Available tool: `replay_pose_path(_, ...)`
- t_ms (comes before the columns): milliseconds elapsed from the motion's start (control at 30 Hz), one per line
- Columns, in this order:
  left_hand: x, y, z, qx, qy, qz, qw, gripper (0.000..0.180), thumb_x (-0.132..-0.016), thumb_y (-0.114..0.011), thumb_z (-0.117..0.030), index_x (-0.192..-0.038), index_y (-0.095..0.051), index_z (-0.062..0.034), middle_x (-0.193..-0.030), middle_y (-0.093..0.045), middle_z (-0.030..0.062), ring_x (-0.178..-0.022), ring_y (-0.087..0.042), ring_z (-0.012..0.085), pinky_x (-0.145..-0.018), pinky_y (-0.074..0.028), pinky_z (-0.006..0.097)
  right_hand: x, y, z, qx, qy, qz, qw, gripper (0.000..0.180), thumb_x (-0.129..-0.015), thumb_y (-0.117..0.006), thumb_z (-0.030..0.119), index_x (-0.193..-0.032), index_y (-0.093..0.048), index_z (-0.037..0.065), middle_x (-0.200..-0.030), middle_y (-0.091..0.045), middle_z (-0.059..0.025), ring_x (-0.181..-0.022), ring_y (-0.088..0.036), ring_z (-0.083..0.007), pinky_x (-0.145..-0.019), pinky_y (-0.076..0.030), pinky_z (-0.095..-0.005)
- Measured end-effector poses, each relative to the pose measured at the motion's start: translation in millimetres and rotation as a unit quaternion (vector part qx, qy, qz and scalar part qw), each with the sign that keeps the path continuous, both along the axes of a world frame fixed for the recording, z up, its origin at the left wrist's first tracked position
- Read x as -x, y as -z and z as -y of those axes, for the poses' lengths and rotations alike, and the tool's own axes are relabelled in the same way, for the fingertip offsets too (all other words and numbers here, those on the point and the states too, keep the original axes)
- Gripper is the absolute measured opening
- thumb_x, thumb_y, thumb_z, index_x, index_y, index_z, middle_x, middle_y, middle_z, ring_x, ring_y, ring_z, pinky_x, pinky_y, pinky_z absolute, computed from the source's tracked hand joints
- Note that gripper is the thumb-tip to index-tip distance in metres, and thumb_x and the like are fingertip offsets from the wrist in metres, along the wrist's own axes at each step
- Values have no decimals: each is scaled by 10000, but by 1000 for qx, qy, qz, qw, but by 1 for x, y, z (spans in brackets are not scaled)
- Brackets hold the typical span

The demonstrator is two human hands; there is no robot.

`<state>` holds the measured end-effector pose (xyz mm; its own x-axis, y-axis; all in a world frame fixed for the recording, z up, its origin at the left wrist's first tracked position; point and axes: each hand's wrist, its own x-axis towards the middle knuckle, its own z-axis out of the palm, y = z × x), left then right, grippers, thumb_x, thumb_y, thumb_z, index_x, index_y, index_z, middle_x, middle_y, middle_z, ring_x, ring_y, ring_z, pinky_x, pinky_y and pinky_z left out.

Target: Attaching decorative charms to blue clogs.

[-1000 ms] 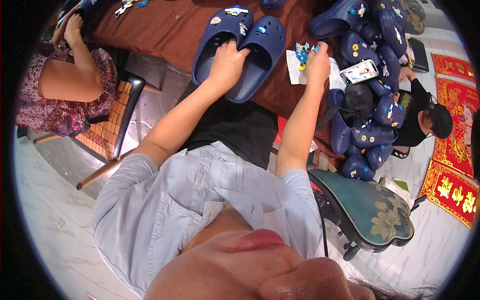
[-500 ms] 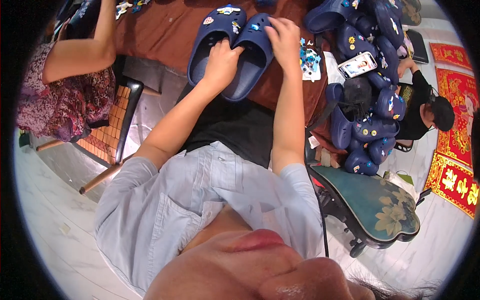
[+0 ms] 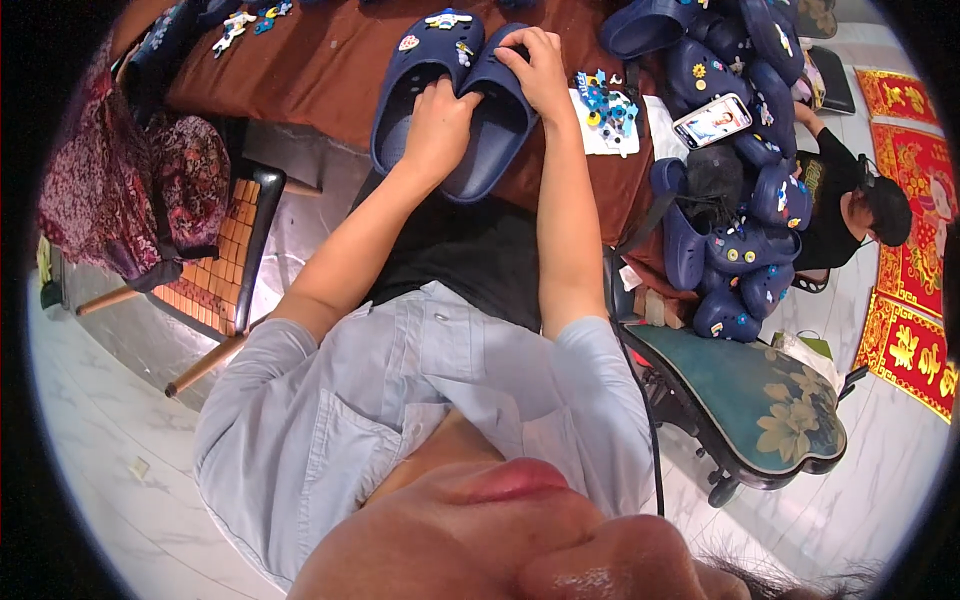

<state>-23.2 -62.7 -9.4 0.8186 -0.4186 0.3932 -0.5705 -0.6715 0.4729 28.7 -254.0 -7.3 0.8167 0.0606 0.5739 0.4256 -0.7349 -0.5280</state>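
Note:
A pair of navy blue clogs, the left clog (image 3: 396, 100) and the right clog (image 3: 484, 160), sits side by side at the near table edge, toes away from me. Colourful charms (image 3: 447, 19) decorate the left clog's upper. My left hand (image 3: 438, 128) reaches into the foot openings, its fingers closed at the inner sides where the two clogs meet; the fingertips are hidden. On top of the right clog's upper, my right hand (image 3: 535, 72) rests with bent fingers pressed together. Whatever lies under those fingertips is covered.
White paper (image 3: 612, 135) with small charms lies right of the clogs on the brown cloth (image 3: 300, 70). A pile of decorated navy clogs (image 3: 753, 250), with a phone (image 3: 712, 122) on it, stands farther right. A wooden-slat chair (image 3: 215, 285), a green cushioned chair (image 3: 750, 395) and people are nearby.
My right hand has shifted slightly toward the toe of the right clog, fingers more curled, covering the charm there. The other person's bare arm at the left has mostly withdrawn from view.

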Motion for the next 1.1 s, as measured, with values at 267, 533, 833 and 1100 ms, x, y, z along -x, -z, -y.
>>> replay_pose_path(267, 3, -1, -1, -11, -5, 7, 1000, 291, -829, -546, -49, -1061, -720, -78, -1062, -579, 251, -952, -579, 376, -855, -468, 453, 2, -2, -5, -121, -13, -52, 991, 140, -770, -727, 156, -830, -691, 35, -850, -661, -84, -854, -580, -256, -794, -462, -357)
replay_pose_path(533, 1, 0, 1, -13, 3, 3, 1000, 270, -839, -547, -83, -1035, -733, -97, -1042, -570, 242, -955, -569, 380, -858, -466, 451, -6, 0, -1, -208, -4, -140, 968, 139, -782, -730, 130, -862, -706, 18, -802, -664, -99, -792, -606, -193, -738, -479, -327)
replay_pose_path(833, 6, 3, 1, -34, -2, 44, 998, 271, -829, -549, -76, -1017, -742, -104, -1043, -570, 251, -948, -568, 381, -846, -475, 459, 5, -12, -12, -84, 10, -39, 996, 113, -788, -706, 141, -843, -697, 43, -805, -659, -117, -801, -612, -278, -757, -482, -381)
replay_pose_path(1100, 0, -1, 5, -37, 27, 19, 999, 254, -819, -549, -66, -985, -741, -74, -1046, -568, 259, -944, -571, 384, -836, -480, 457, 1, -24, -24, 117, 17, -7, 993, 112, -798, -672, 145, -831, -656, 39, -854, -665, -138, -851, -627, -321, -775, -492, -445)
